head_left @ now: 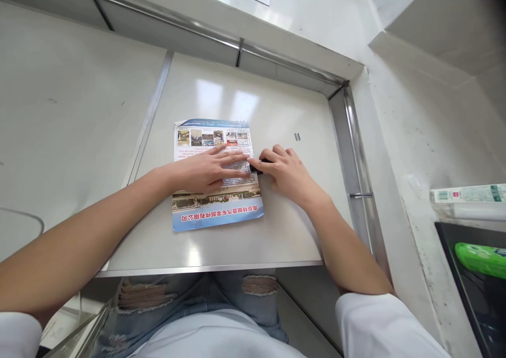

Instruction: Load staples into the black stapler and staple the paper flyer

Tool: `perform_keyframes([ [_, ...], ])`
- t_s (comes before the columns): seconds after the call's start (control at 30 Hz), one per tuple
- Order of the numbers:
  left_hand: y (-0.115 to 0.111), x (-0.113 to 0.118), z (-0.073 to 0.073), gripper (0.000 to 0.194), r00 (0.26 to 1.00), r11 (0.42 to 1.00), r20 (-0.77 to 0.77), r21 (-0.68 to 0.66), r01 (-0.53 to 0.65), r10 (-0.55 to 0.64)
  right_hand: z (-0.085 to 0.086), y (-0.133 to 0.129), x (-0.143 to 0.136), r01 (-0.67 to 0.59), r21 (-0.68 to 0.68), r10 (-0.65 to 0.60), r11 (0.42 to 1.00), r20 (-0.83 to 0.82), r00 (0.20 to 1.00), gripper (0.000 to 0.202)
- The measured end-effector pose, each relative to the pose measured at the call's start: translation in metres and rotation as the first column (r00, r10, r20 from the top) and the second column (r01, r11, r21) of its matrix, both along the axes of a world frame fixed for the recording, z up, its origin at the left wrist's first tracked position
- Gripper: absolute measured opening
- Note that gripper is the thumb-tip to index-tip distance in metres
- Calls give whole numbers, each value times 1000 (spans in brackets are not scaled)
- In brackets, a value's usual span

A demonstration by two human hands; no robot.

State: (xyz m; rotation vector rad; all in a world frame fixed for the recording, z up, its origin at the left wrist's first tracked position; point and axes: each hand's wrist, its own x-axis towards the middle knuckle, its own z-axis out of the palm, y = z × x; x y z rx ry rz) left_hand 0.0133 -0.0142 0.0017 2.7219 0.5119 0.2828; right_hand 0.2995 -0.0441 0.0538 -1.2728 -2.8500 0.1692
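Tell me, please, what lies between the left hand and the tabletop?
In the head view, a printed paper lies there, under the left hand and on the white tabletop.

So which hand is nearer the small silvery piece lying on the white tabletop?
Right. The right hand, on the black tool, is just short of the silvery piece; the left hand is farther off, spread over the colourful printed paper.
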Motion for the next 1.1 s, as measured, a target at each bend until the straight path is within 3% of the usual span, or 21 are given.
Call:
perform_keyframes([
  [0.1,1,-1,1,69,1000,1000,-20,9,7,-7,-3,4,4,-32,13,32,999,-50,998,60],
  [0.23,0,-1,7,68,999,1000,-39,17,24,-24,-2,20,32,-85,-44,75,995,-195,978,47],
  [0.37,0,-1,11,66,998,999,-35,9,48,-47,-2,34,59,30,-71,-44,997,-207,977,26],
  [0.47,1,0,10,65,997,998,-18,-5,69,-69,-7,38,65,191,-10,-189,982,-187,964,17],
  [0.6,0,1,10,62,997,997,30,-22,79,-78,-16,38,59,380,113,-357,918,-183,916,16],
  [0.8,-2,2,11,59,997,998,36,-5,69,-69,-25,33,35,498,164,-427,852,-333,841,19],
  [1.1,0,4,9,43,979,992,159,6,128,-127,-30,17,-10,407,26,-344,913,-488,802,23],
])
